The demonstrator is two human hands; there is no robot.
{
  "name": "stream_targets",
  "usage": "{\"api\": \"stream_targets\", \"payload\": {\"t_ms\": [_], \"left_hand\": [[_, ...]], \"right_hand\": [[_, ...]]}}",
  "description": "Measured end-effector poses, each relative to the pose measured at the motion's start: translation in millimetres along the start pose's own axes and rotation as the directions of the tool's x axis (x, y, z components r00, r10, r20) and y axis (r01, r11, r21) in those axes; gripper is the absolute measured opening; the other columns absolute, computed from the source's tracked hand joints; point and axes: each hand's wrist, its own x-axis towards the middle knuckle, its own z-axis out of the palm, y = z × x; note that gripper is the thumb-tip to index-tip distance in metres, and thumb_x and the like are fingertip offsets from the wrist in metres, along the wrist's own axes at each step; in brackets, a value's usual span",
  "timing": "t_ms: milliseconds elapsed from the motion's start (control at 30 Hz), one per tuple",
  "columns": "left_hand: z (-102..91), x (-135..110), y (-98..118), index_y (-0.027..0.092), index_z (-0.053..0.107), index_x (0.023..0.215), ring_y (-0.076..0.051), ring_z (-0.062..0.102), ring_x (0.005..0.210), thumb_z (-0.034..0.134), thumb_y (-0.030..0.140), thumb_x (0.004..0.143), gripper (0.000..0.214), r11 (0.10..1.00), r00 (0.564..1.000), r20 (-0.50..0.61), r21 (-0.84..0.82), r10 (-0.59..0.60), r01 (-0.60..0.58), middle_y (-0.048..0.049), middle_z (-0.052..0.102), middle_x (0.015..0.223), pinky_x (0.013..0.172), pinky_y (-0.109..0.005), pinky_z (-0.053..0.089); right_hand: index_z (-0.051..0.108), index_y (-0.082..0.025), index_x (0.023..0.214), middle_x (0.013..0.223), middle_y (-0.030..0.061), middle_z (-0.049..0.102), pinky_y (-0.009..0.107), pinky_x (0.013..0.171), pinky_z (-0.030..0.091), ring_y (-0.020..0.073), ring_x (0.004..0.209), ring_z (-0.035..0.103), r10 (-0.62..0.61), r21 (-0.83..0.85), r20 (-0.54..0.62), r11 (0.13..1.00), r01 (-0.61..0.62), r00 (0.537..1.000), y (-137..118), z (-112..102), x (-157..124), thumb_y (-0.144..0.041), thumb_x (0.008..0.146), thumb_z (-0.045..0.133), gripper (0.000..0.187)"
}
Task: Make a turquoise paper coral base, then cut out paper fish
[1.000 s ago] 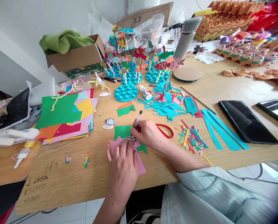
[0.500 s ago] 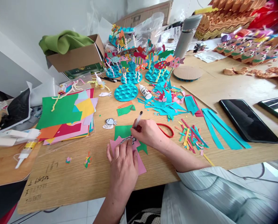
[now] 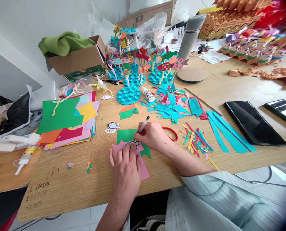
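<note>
My right hand [image 3: 154,136] is closed round a pen [image 3: 144,124], its lower end hidden by the fingers at a fish-shaped paper cutout [image 3: 136,143]. Flat on the pink paper [image 3: 143,168], my left hand [image 3: 126,170] has its fingers stretched out, the fingertips on the cutout's edge. Under the pink sheet lies a green paper [image 3: 123,134], sticking out behind and to the right. Partly hidden by my right wrist is a red loop [image 3: 172,133], perhaps a scissors handle. Small paper fish cutouts [image 3: 111,127] lie just beyond my left hand.
Coloured paper sheets [image 3: 61,112] are stacked at left. Blue scraps [image 3: 169,107] and thin paper strips [image 3: 198,141] lie at right, near a black phone [image 3: 253,122]. Farther back are a glue bottle [image 3: 148,94], a blue bumpy disc [image 3: 128,95], fish decorations and a grey bottle [image 3: 191,35].
The pen's upper end has tilted slightly to the right, while its grip stays the same. My left hand remains on the pink paper. The whole view has shifted a little.
</note>
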Motion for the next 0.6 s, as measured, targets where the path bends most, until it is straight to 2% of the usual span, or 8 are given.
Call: {"api": "stream_targets", "payload": {"t_ms": [600], "left_hand": [[0.2,0.6,-0.9,0.018,0.059,0.129,-0.027,0.058,0.108,0.046,0.026,0.096,0.036,1.0,1.0,-0.01,-0.007,0.012,-0.012,-0.0097,0.067,0.123,0.113,-0.058,0.021]], "right_hand": [[0.054,-0.019,0.06,0.052,-0.0024,0.058,0.022,0.05,0.031,0.0107,0.047,0.052,-0.035,-0.031,0.014,0.999,0.036,0.999,-1.3,0.8,-1.3,-0.016,0.073,0.058,0.014]]}}
